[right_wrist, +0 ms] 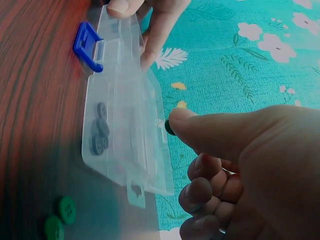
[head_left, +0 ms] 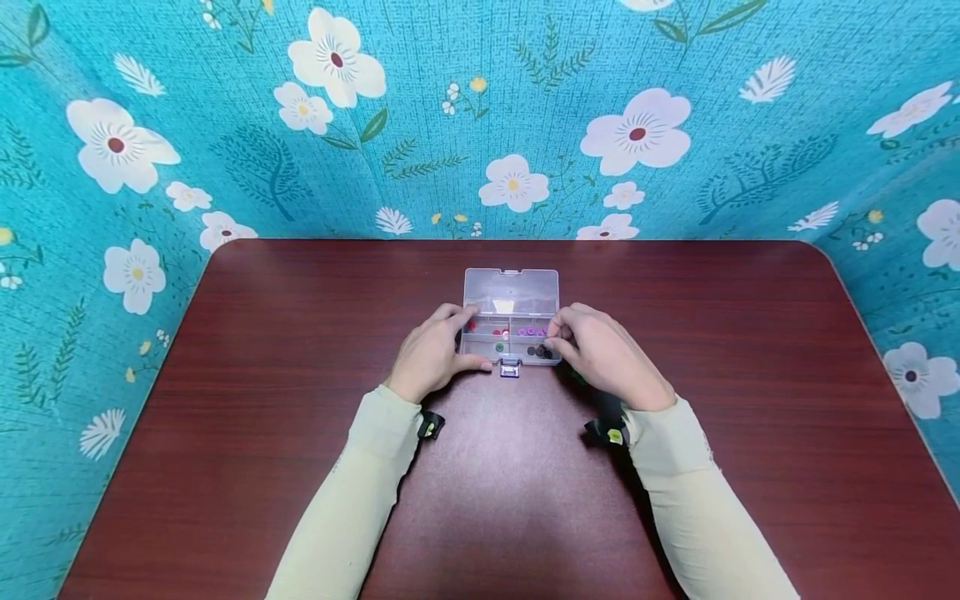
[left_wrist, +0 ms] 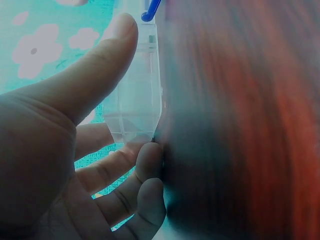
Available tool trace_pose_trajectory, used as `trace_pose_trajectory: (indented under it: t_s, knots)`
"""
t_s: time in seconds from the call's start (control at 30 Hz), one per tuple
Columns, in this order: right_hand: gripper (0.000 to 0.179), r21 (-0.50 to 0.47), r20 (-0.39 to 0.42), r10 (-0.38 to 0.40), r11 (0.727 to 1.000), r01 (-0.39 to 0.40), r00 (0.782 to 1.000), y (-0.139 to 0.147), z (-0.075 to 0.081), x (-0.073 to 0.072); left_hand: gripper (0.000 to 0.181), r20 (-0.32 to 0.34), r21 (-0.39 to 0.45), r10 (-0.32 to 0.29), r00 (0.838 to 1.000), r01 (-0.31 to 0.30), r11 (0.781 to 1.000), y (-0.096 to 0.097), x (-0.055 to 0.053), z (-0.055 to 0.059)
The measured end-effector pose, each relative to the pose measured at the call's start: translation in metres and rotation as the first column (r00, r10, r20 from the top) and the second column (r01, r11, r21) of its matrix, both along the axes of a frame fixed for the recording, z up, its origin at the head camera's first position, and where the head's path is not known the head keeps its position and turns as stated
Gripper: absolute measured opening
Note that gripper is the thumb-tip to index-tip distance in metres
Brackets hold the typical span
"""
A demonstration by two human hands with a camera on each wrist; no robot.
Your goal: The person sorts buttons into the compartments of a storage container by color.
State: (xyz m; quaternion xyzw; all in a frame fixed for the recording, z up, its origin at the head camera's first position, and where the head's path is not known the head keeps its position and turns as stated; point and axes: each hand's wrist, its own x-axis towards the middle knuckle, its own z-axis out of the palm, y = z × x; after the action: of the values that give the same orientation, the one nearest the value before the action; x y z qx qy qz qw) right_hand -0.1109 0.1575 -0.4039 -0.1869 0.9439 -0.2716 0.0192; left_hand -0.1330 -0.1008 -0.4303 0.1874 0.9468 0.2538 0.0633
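Note:
A clear plastic compartment box (head_left: 480, 350) stands on the table with its lid (head_left: 512, 292) raised at the back. My left hand (head_left: 429, 353) grips its left end, thumb along the front wall and fingers round the side. Above the box's right end, my right hand (head_left: 611, 354) pinches a small dark green button (right_wrist: 170, 127) between thumb and fingertip. Red buttons (head_left: 501, 333) lie in the back left compartment, purple buttons (head_left: 531, 332) in the back right. One green button (head_left: 499, 347) is in the front left and several black buttons (right_wrist: 100, 130) are in the front right.
Two loose green buttons (right_wrist: 66, 210) lie on the brown table (head_left: 300, 333) beside the box's right end, mostly hidden under my right hand in the head view. A blue latch (right_wrist: 86, 46) sticks out from the box's front. Behind the table hangs a flowered turquoise cloth (head_left: 450, 125).

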Motion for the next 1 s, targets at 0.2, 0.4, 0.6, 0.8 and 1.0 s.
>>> trace_pose_trajectory:
  t_s: [0.2, 0.4, 0.6, 0.8, 1.0]
  knots:
    - [0.010, -0.014, 0.008, 0.011, 1.000, -0.010, 1.000, -0.010, 0.001, -0.003, 0.090, 0.007, -0.003, 0.005, 1.000, -0.005, 1.000, 0.001, 0.000, -0.001]
    - [0.009, -0.003, 0.001, 0.038, 0.999, -0.038, 0.999, -0.019, 0.001, -0.005, 0.091, 0.008, 0.001, 0.004, 1.000, -0.004, 1.000, 0.001, -0.001, -0.001]
    - [0.011, 0.001, 0.014, 0.044, 0.999, -0.044, 0.999, -0.028, 0.000, -0.006, 0.091, 0.009, -0.002, 0.003, 1.000, -0.003, 1.000, 0.001, 0.000, -0.001]
    - [0.010, -0.009, 0.018, 0.063, 0.998, -0.063, 0.998, -0.035, -0.003, -0.009, 0.090, 0.007, -0.006, -0.002, 1.000, 0.002, 1.000, 0.000, 0.000, -0.002]
    - [0.008, -0.007, 0.016, 0.080, 0.997, -0.080, 0.997, -0.041, -0.005, -0.012, 0.090, -0.001, -0.007, -0.006, 1.000, 0.006, 1.000, 0.000, -0.001, -0.004]
